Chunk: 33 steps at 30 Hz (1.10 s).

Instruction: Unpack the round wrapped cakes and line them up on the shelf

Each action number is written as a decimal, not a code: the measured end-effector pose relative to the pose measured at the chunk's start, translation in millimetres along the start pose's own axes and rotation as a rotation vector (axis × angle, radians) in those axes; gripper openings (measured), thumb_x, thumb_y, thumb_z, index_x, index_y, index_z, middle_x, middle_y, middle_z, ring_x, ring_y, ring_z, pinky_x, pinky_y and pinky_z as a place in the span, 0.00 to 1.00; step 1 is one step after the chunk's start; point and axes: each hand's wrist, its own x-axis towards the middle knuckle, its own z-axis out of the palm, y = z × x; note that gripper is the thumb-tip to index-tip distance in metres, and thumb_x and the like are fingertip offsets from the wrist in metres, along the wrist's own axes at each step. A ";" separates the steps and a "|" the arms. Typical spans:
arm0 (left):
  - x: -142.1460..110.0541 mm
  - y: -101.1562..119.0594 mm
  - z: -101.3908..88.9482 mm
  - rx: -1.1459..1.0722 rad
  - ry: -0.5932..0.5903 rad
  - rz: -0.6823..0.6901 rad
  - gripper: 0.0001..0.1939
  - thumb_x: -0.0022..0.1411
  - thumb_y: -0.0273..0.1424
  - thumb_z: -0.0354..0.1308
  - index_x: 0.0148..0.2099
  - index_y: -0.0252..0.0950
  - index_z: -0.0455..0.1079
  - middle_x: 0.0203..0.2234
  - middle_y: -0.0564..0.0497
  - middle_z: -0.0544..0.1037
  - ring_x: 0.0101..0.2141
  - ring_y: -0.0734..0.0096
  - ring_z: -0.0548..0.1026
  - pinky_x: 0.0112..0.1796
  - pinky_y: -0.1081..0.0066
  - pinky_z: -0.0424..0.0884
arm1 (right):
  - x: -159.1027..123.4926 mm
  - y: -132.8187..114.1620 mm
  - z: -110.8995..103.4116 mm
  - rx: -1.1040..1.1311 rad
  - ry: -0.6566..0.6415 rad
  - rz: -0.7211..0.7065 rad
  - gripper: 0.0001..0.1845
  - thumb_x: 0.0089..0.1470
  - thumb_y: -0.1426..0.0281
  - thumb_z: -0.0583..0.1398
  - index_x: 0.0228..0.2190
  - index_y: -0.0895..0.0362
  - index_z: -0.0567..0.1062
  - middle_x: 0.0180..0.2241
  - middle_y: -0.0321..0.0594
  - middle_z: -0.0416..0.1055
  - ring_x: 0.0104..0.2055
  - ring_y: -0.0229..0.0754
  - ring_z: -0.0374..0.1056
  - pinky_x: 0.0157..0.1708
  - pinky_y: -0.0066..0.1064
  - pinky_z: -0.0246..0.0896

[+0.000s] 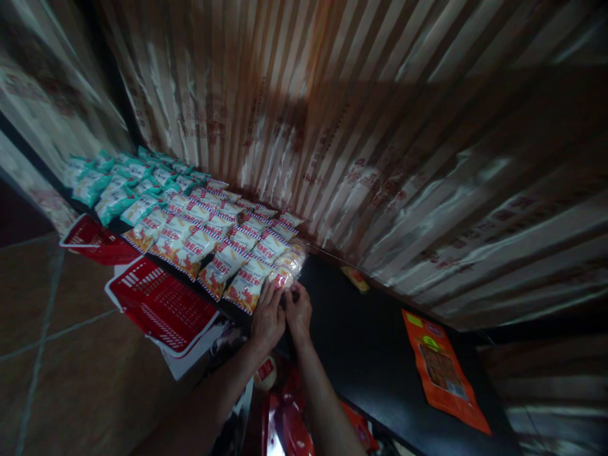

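My left hand (268,318) and my right hand (299,311) meet at the near edge of a dark shelf. Between their fingertips is a small, round snack in a clear wrapper (281,278). The left fingers reach along its near side, and the right fingers are curled in a pinch at its right corner. More clear-wrapped snacks (292,258) lie in a row just behind it. Directly to the left stand rows of white and orange snack bags (244,282) with striped tops. The fingertips partly hide the wrapped snack.
Teal snack bags (116,199) fill the shelf's left end. An orange pouch (444,367) and a small yellow packet (355,278) lie on the black shelf (351,342). Two red baskets (164,304) are at lower left. Below my arms sits another round wrapped item (265,373). Pleated curtain (361,126) hangs behind.
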 end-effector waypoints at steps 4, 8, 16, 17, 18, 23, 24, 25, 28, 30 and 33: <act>0.1 -1.7 1.2 0.014 -0.005 -0.002 0.28 0.56 0.19 0.45 0.59 0.29 0.62 0.63 0.41 0.57 0.64 0.60 0.49 0.62 0.55 0.54 | -1.7 -0.1 -1.4 0.035 -0.001 -0.013 0.24 0.50 0.59 0.54 0.44 0.60 0.73 0.41 0.49 0.73 0.37 0.44 0.69 0.41 0.35 0.64; 0.7 -2.7 2.1 0.034 -0.004 0.012 0.27 0.58 0.20 0.44 0.59 0.28 0.63 0.62 0.40 0.58 0.64 0.60 0.50 0.61 0.55 0.55 | -3.0 -3.7 -3.9 0.070 0.011 -0.020 0.23 0.51 0.61 0.53 0.44 0.61 0.73 0.43 0.49 0.72 0.42 0.44 0.69 0.45 0.36 0.63; 1.4 -4.3 5.2 0.058 -0.011 0.020 0.26 0.60 0.23 0.45 0.61 0.29 0.61 0.62 0.41 0.59 0.64 0.60 0.52 0.61 0.55 0.58 | -3.1 2.5 -2.8 0.027 -0.001 -0.035 0.25 0.52 0.62 0.51 0.48 0.61 0.72 0.45 0.50 0.72 0.45 0.45 0.68 0.48 0.37 0.62; 1.4 -4.4 5.6 0.061 -0.010 0.019 0.26 0.60 0.23 0.44 0.60 0.29 0.61 0.62 0.41 0.59 0.64 0.60 0.52 0.61 0.56 0.58 | -3.1 3.9 -2.9 0.023 0.009 -0.042 0.25 0.52 0.62 0.51 0.47 0.61 0.73 0.45 0.51 0.72 0.47 0.45 0.68 0.49 0.38 0.61; 1.3 -4.5 6.0 0.063 -0.007 0.018 0.25 0.61 0.23 0.44 0.60 0.29 0.61 0.62 0.41 0.59 0.64 0.60 0.52 0.61 0.56 0.58 | -3.0 5.2 -3.0 0.018 0.020 -0.049 0.25 0.52 0.61 0.51 0.47 0.62 0.73 0.46 0.52 0.72 0.47 0.45 0.68 0.50 0.39 0.61; 0.8 -5.4 7.5 0.091 0.009 0.025 0.24 0.62 0.23 0.43 0.60 0.27 0.61 0.62 0.39 0.58 0.64 0.59 0.52 0.60 0.54 0.58 | -2.7 9.3 -1.7 0.011 0.015 -0.084 0.24 0.53 0.62 0.51 0.45 0.61 0.74 0.46 0.52 0.71 0.48 0.46 0.68 0.52 0.41 0.60; 0.8 -5.4 7.5 0.096 0.010 0.028 0.24 0.62 0.23 0.43 0.60 0.28 0.61 0.62 0.39 0.58 0.63 0.58 0.52 0.60 0.54 0.58 | -2.6 9.7 -1.1 0.013 0.015 -0.089 0.24 0.53 0.62 0.51 0.45 0.61 0.74 0.46 0.52 0.72 0.48 0.45 0.68 0.52 0.41 0.60; 0.7 -5.5 7.5 0.100 0.010 0.031 0.24 0.62 0.23 0.44 0.60 0.28 0.61 0.62 0.39 0.59 0.63 0.58 0.52 0.60 0.54 0.58 | -2.4 10.0 -0.4 0.015 0.016 -0.090 0.23 0.53 0.62 0.51 0.45 0.61 0.74 0.46 0.52 0.72 0.48 0.45 0.68 0.52 0.41 0.60; 0.7 -4.9 6.4 0.109 0.006 0.038 0.23 0.62 0.23 0.44 0.60 0.29 0.62 0.61 0.40 0.60 0.63 0.59 0.53 0.60 0.54 0.58 | -2.5 9.4 0.6 0.011 0.018 -0.085 0.23 0.53 0.63 0.51 0.45 0.60 0.74 0.46 0.51 0.72 0.47 0.45 0.68 0.51 0.40 0.61; 0.5 -4.4 5.2 0.113 0.005 0.041 0.23 0.62 0.23 0.44 0.59 0.29 0.62 0.61 0.41 0.60 0.64 0.59 0.52 0.60 0.54 0.58 | -4.0 7.8 0.2 0.005 0.021 -0.086 0.22 0.53 0.64 0.51 0.45 0.60 0.74 0.46 0.51 0.72 0.47 0.45 0.68 0.50 0.40 0.61; 0.0 -4.3 3.4 0.107 0.007 0.051 0.23 0.62 0.23 0.44 0.59 0.29 0.63 0.62 0.40 0.60 0.64 0.59 0.51 0.61 0.55 0.58 | -9.3 4.4 -1.7 0.004 0.032 -0.082 0.22 0.53 0.65 0.51 0.45 0.61 0.74 0.45 0.52 0.72 0.46 0.45 0.68 0.49 0.39 0.62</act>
